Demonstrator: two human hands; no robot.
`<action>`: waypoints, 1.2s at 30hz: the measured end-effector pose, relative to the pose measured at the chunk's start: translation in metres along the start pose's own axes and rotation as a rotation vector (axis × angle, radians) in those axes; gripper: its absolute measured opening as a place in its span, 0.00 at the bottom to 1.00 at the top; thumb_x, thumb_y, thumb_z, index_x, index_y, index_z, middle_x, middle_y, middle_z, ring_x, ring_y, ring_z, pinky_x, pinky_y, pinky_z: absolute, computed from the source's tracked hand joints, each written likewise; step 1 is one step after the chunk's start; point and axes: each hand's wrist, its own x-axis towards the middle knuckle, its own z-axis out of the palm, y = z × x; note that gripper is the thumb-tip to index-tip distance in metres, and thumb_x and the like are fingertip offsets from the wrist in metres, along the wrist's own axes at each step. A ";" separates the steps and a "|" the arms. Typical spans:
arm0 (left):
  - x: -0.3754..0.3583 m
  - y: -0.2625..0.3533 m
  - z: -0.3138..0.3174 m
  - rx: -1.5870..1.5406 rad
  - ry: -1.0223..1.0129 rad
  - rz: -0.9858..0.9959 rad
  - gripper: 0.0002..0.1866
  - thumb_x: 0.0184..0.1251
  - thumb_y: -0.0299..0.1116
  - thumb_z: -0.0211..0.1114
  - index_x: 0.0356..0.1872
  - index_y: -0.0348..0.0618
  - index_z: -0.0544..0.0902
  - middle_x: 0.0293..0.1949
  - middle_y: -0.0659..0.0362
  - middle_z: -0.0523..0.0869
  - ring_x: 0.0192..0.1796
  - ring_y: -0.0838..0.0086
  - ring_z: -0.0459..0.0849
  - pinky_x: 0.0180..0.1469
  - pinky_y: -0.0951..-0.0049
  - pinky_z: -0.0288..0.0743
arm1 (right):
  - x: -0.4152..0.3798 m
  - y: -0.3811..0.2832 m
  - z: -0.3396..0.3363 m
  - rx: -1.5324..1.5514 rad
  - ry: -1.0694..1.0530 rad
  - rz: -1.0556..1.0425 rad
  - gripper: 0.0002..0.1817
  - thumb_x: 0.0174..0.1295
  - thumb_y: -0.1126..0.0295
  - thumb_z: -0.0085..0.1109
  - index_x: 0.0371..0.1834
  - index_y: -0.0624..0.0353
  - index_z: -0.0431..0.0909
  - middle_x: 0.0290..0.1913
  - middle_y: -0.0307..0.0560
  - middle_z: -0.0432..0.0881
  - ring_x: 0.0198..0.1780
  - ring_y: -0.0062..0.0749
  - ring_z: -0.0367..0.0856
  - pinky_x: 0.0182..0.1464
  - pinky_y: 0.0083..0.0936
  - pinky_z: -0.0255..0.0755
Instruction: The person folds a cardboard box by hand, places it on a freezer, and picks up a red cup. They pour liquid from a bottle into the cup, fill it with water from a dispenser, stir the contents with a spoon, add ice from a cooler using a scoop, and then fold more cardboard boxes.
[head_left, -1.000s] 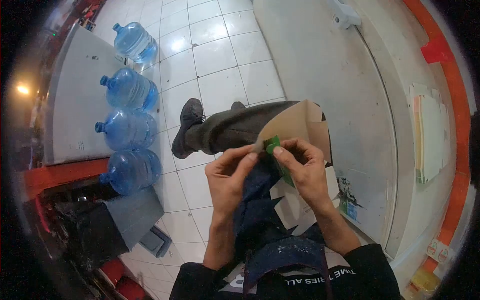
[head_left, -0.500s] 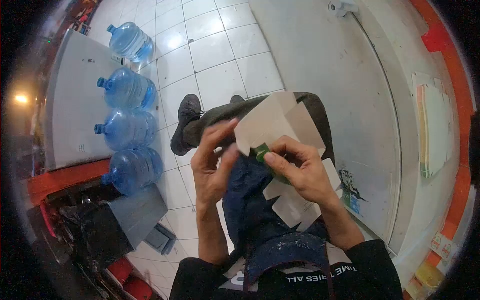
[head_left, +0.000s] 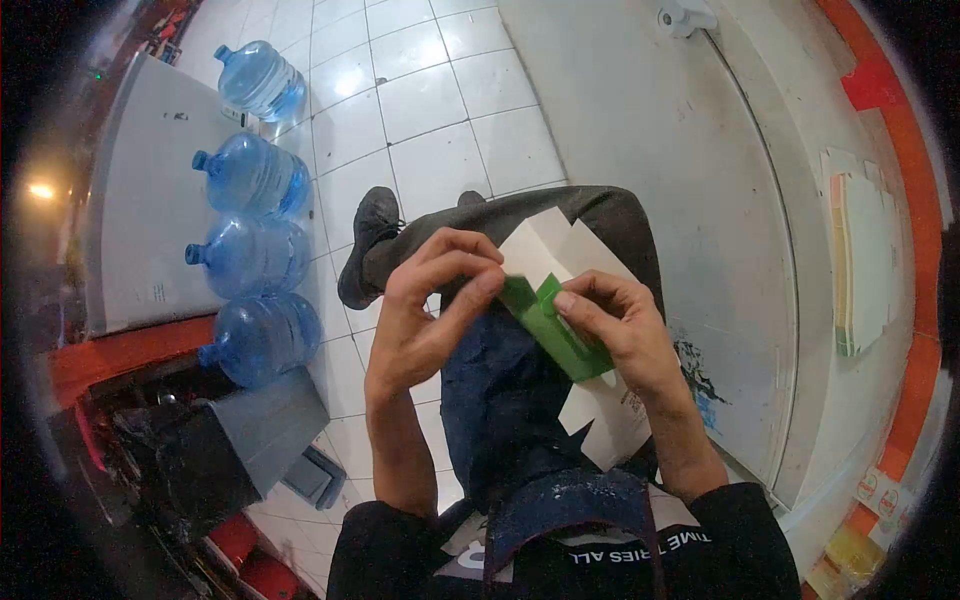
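A partly folded carton (head_left: 562, 340), green outside and cream-white inside, sits over my lap. Its pale upper flaps (head_left: 575, 250) spread toward the knee, and notched tabs hang down near the apron. My left hand (head_left: 430, 305) pinches the upper left corner of a green flap between thumb and fingertips. On the other side, my right hand (head_left: 622, 325) grips the carton's green edge, thumb in front. Those fingers and the palm cover part of the carton's right side.
Several blue water bottles (head_left: 255, 260) lie in a row on the tiled floor (head_left: 430, 100) at left. Below them is a grey box (head_left: 268, 430). A pale door panel (head_left: 700, 200) stands close on the right, with a stack of flat card (head_left: 862, 265) beyond it.
The carton has turned and tilted, so more of its green outside shows. My left hand has closed from spread fingers onto its corner; my right hand still holds it.
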 end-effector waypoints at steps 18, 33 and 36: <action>-0.004 0.001 0.016 0.192 -0.051 0.053 0.11 0.65 0.31 0.73 0.44 0.37 0.87 0.51 0.52 0.86 0.48 0.67 0.89 0.50 0.66 0.85 | -0.009 0.007 0.002 -0.057 -0.149 -0.024 0.17 0.72 0.62 0.63 0.54 0.65 0.85 0.44 0.41 0.87 0.44 0.18 0.83 0.46 0.20 0.76; -0.069 0.089 0.001 0.700 0.349 0.509 0.08 0.61 0.33 0.75 0.30 0.42 0.85 0.23 0.61 0.85 0.24 0.75 0.81 0.29 0.75 0.70 | -0.066 -0.099 0.018 -1.112 0.001 -0.767 0.13 0.57 0.67 0.70 0.44 0.33 0.89 0.43 0.33 0.80 0.50 0.35 0.73 0.50 0.33 0.72; -0.072 0.096 0.016 0.681 0.261 0.475 0.10 0.58 0.37 0.78 0.34 0.44 0.88 0.22 0.62 0.85 0.23 0.74 0.82 0.27 0.74 0.71 | -0.067 -0.095 0.021 -1.289 0.146 -0.938 0.18 0.53 0.69 0.74 0.46 0.31 0.89 0.52 0.36 0.78 0.54 0.35 0.73 0.57 0.32 0.72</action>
